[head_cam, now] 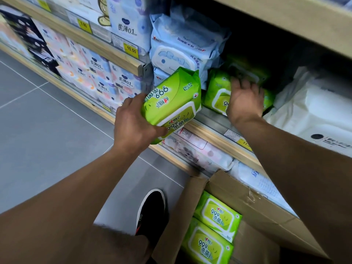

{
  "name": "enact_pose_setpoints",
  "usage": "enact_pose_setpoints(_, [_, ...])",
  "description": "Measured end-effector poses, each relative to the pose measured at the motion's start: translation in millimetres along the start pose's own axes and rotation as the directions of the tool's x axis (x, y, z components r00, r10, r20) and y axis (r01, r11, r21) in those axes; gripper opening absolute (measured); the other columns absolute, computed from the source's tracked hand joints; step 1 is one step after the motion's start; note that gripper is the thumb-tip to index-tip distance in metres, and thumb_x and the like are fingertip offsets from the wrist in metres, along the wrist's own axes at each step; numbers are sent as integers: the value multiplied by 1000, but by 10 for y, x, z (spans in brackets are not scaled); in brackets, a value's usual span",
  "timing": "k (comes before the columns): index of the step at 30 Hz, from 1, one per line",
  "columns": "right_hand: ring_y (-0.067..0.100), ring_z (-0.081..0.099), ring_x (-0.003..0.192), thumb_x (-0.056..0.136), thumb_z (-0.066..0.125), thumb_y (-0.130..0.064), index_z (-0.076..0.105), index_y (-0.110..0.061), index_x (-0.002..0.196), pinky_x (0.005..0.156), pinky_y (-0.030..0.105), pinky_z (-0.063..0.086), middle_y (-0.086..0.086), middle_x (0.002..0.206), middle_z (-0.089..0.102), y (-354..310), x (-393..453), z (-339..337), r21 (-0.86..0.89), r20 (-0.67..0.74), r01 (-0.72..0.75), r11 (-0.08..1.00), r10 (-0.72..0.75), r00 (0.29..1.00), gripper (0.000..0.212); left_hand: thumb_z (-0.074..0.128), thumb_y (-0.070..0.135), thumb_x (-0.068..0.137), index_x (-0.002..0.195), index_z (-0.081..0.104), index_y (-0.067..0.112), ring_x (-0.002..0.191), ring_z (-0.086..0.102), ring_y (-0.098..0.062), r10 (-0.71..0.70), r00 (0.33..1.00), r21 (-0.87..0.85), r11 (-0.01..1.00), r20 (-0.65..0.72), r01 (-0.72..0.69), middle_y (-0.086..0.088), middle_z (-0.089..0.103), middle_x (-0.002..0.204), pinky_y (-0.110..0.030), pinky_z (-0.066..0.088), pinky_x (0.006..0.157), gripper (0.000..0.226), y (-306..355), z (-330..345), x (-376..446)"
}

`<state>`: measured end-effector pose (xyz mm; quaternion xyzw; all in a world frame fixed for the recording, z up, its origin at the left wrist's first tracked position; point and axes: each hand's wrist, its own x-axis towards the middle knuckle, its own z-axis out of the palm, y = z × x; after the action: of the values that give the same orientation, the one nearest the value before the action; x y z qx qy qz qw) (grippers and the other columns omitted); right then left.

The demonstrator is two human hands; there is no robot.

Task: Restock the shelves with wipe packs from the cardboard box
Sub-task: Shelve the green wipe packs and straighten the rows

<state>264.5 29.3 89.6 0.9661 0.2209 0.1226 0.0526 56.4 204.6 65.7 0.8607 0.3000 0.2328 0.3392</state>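
Green wipe packs going from box to shelf.

The left hand [133, 121] grips a green wipe pack [171, 103] just in front of the shelf edge [209, 130]. The right hand [244, 98], fingers spread and relaxed, presses on shelved green packs [217, 92] farther in. More green packs [215, 231] lie in the open cardboard box [266, 216] near right on the floor.

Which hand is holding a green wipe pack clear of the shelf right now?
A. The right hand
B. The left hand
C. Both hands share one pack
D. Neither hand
B. The left hand grips a green wipe pack in front of the shelf edge, while the right hand reaches with spread fingers over the green packs on the shelf.
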Motion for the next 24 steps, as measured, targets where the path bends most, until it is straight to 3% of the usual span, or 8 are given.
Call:
enact_pose_setpoints(3, [40,34,130,74,67,-10,24,-18,147,111,49,26,15,144,35,18,-110,104,-7,8,16,1000,-16,1000,85,88,38,46,131,50,24,103,48,-25,19,1000,10,1000,22,-19,-2,54,110,-32,41,78,95,28,-8,-6])
enact_pose_setpoints(6, [35,22,138,74,73,-25,15,-23,149,115,49,19,9,150,25,25,-228,35,10,47,60,998,-61,997,95,82,45,41,130,51,24,101,48,-25,58,998,17,998,32,-58,-2,54,108,-30,37,77,96,90,-29,-57])
enact_pose_setpoints(10, [33,13,143,78,69,-32,21,-20,148,118,47,11,6,153,22,98,-533,-253,-11,1,169,986,-169,986,86,85,42,42,132,48,23,103,47,-28,124,991,28,992,49,-126,-4,53,111,-29,34,79,99,244,-93,-173])
enact_pose_setpoints(16, [34,10,146,81,64,-35,33,-14,144,119,49,3,7,151,32,432,-1114,-741,-213,-91,263,941,-287,954,73,90,34,46,133,47,22,110,45,-32,243,965,71,965,95,-251,-8,52,119,-36,40,86,98,632,-219,-311])
enact_pose_setpoints(19, [33,12,146,82,63,-28,35,-14,143,119,48,4,7,150,32,660,-1280,-882,-201,-148,191,961,-223,964,69,89,34,45,135,45,24,112,44,-33,289,952,108,948,104,-300,-8,52,121,-39,43,87,100,864,-239,-276])
enact_pose_setpoints(24, [34,17,143,76,71,-37,23,-16,150,118,48,12,8,155,24,1030,-1377,-970,-115,-135,23,993,-39,990,91,87,33,48,135,44,24,112,42,-33,404,909,131,900,103,-415,-6,50,123,-41,44,90,98,1325,-110,-132])
